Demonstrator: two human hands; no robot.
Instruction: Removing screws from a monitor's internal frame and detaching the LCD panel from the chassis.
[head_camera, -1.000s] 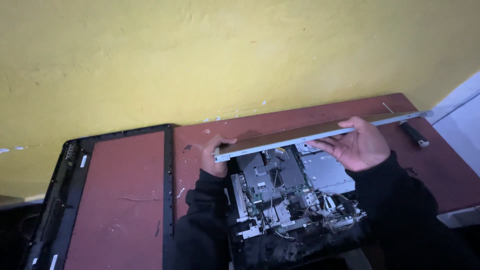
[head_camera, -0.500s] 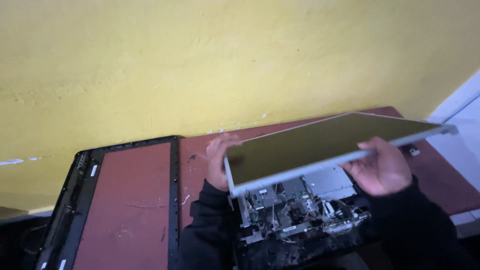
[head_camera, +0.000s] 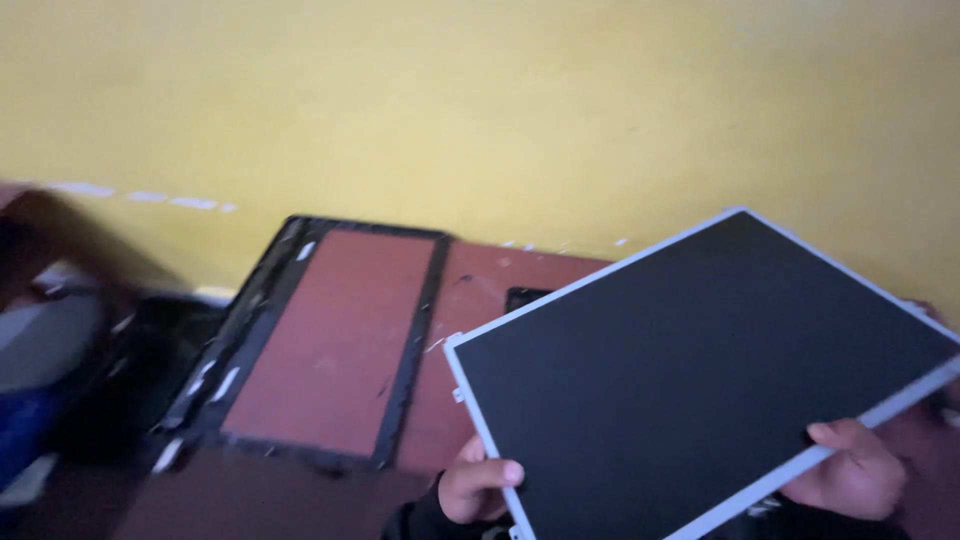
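I hold a flat display panel (head_camera: 700, 370) with a dark screen face and a thin silver rim, tilted up toward me. My left hand (head_camera: 478, 488) grips its lower left edge, thumb over the rim. My right hand (head_camera: 848, 468) grips the lower right edge, thumb on the screen side. The panel hides the opened device that lay under it. An empty black screen bezel frame (head_camera: 405, 360) lies flat on the reddish-brown table (head_camera: 470, 300) to the left of the panel.
A yellow wall (head_camera: 480, 110) rises right behind the table. At the far left are blurred dark and blue things (head_camera: 40, 400) beyond the table's edge. A small dark item (head_camera: 522, 296) lies on the table just behind the panel's top left side.
The panel has been lifted off the opened device and turned so its dark face points at me. My view has swung left, and the device's insides are now hidden.
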